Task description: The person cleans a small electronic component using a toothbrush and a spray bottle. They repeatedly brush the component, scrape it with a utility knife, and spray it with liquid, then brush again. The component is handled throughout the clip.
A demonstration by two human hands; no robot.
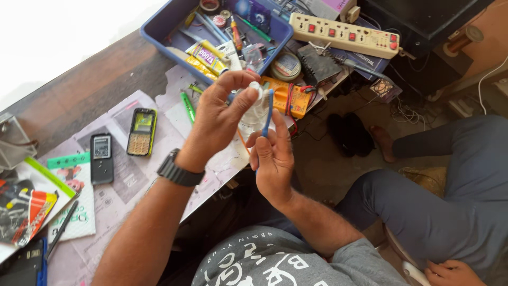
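Observation:
My left hand (219,114), with a black watch on its wrist, pinches the top of a small clear plastic bottle (255,108) held up above the table edge. My right hand (272,156) grips a thin blue brush (269,111) upright, its tip close beside the bottle's neck. Both hands are raised in front of my chest, over the table's front edge.
Two mobile phones (142,132) (101,158) lie on newspaper on the wooden table. A blue tray (164,24) of tools and tubes stands behind the hands, next to a yellow multimeter (293,98) and a white power strip (344,34). Another person's legs (450,180) are at right.

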